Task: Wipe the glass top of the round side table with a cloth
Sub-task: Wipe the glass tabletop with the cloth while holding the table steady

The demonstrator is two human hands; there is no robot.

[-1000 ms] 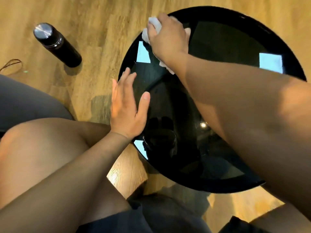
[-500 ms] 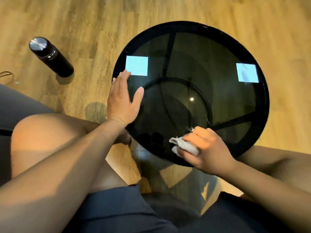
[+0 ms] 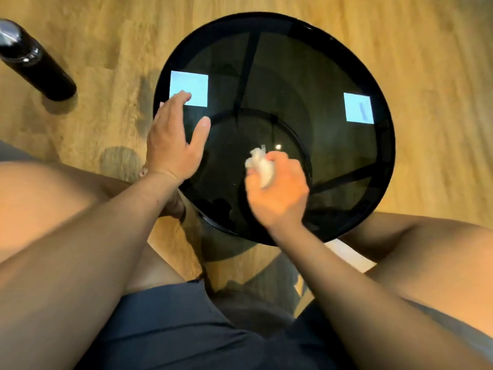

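The right hand (image 3: 277, 190) clutches the cloth (image 3: 261, 166); the left hand (image 3: 173, 140) lies flat at the glass top's (image 3: 320, 76) left edge. Overlapping strokes would suit.

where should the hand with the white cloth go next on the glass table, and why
Probably sweep the right hand, gripping the crumpled white cloth, out toward the far right of the round black glass table top: the cloth is near the centre, and the left hand rests flat on the left edge.
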